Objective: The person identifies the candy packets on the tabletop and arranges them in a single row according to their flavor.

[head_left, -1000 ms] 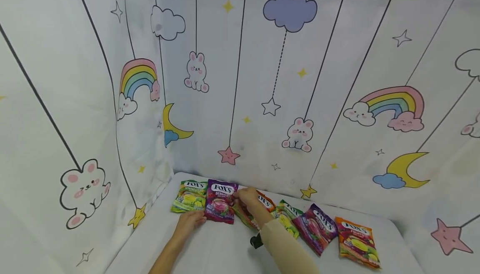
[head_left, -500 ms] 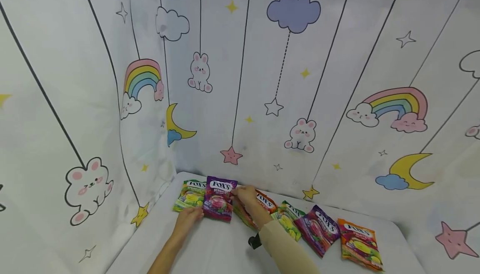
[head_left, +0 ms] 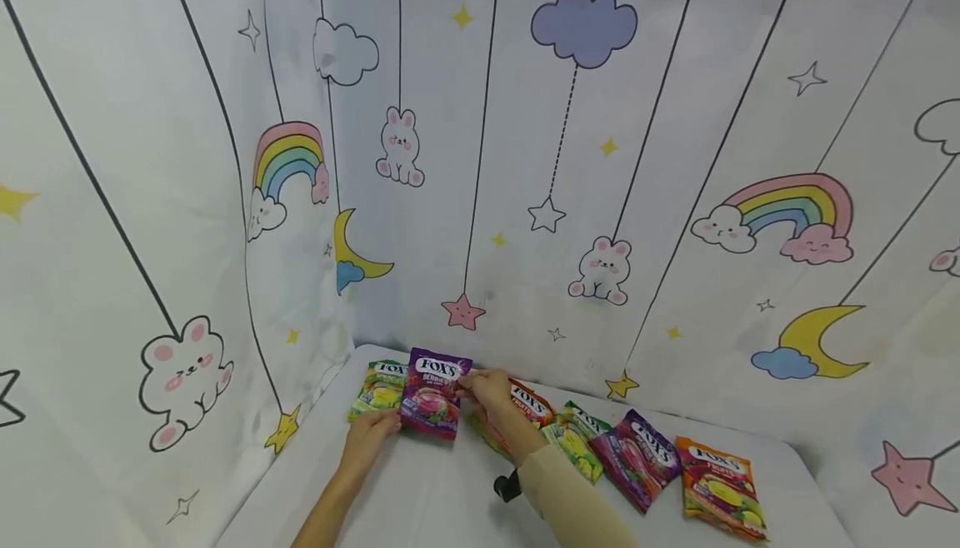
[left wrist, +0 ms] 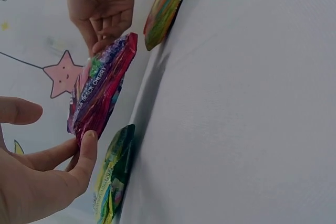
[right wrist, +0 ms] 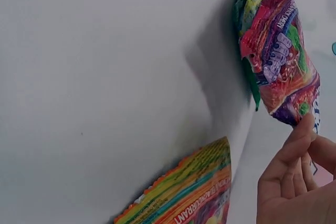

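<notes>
A purple Fox's Berries candy bag [head_left: 431, 398] is raised off the white table, its face tilted up. My right hand [head_left: 487, 390] pinches its right edge between thumb and fingers. At its lower left corner my left hand [head_left: 370, 435] holds on with the fingertips; in the left wrist view one finger lies on the front of the bag [left wrist: 100, 93] and another goes behind. A green Fox's candy bag [head_left: 375, 390] lies just left, partly covered by the purple one in the head view. An orange Fox's Fruits bag [head_left: 531, 402] is half hidden behind my right forearm.
Farther right lie another green bag [head_left: 576, 441], a second purple bag [head_left: 637, 460] set at a slant, and an orange Fruits bag [head_left: 722, 488]. A white printed curtain [head_left: 450, 223] rises right behind the table's back edge and along the left.
The purple Berries bag has come up off the table and shifted slightly left, now overlapping the green bag. Both hands moved left along with it.
</notes>
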`<state>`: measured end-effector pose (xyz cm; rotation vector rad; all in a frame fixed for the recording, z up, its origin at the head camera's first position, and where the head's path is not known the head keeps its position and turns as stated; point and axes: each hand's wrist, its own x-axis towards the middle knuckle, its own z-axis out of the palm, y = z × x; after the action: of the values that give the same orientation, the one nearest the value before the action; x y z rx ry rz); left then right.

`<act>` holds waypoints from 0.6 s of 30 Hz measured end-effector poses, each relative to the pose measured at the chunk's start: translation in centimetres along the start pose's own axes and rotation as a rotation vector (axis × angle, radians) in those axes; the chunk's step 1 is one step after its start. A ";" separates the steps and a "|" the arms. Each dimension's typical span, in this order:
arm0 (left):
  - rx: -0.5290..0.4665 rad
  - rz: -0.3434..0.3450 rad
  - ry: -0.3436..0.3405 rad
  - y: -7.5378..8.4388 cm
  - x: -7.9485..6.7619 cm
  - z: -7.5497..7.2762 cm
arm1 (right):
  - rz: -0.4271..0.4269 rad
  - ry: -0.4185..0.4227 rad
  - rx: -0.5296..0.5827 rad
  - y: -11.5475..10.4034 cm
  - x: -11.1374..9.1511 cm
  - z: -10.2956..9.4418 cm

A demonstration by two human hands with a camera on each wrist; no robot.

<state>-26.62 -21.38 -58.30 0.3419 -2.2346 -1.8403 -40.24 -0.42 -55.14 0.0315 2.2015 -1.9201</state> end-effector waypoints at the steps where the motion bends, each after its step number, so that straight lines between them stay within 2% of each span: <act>1: 0.010 -0.001 0.002 0.1 0.0 -0.1 | 0.010 -0.008 0.015 0.0 -0.1 0.0; 9: 0.093 -0.016 0.036 1.1 -0.8 -1.2 | 0.050 -0.040 0.124 0.8 -0.3 0.3; 18: 0.059 -0.029 0.025 1.5 -1.4 -1.8 | 0.069 -0.077 0.120 0.1 -1.3 0.2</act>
<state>-24.79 -22.30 -56.48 0.4073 -2.2824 -1.7773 -38.92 -0.46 -55.06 0.0510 2.0084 -1.9792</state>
